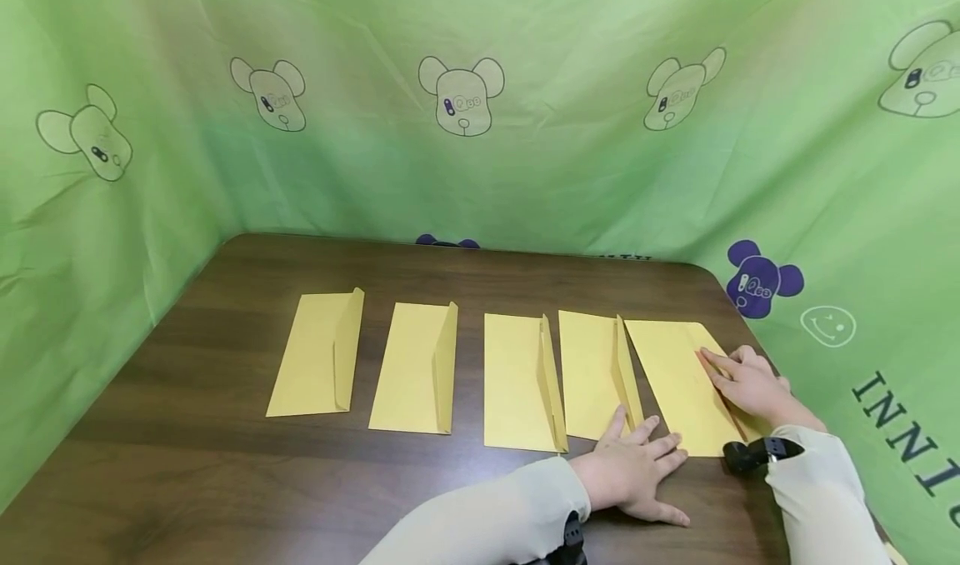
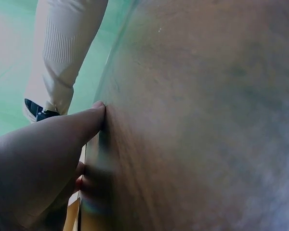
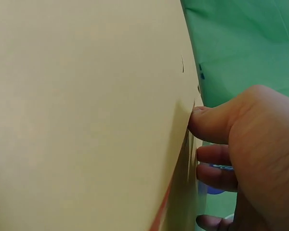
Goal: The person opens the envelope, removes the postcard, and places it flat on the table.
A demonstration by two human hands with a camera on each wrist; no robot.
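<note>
My right hand (image 1: 753, 386) is over the rightmost yellow envelope (image 1: 667, 382), whose flap spreads out to the right. Its thumb and fingertips touch the paper along the envelope's mouth, where a thin red edge (image 3: 161, 209) shows inside. In the right wrist view the thumb meets the lifted front panel and the other fingers lie spread over the flap side. My left hand (image 1: 633, 469) rests spread on the brown table (image 1: 225, 482), its fingers overlapping the lower end of the neighbouring envelope (image 1: 588, 373) in the head view.
Left of these stand more yellow envelopes in the row: one at the far left (image 1: 307, 357), one beside it (image 1: 408, 369) and one in the middle (image 1: 513, 382), all with flaps partly raised on the right. Green printed cloth (image 1: 360, 182) surrounds the table's back and sides.
</note>
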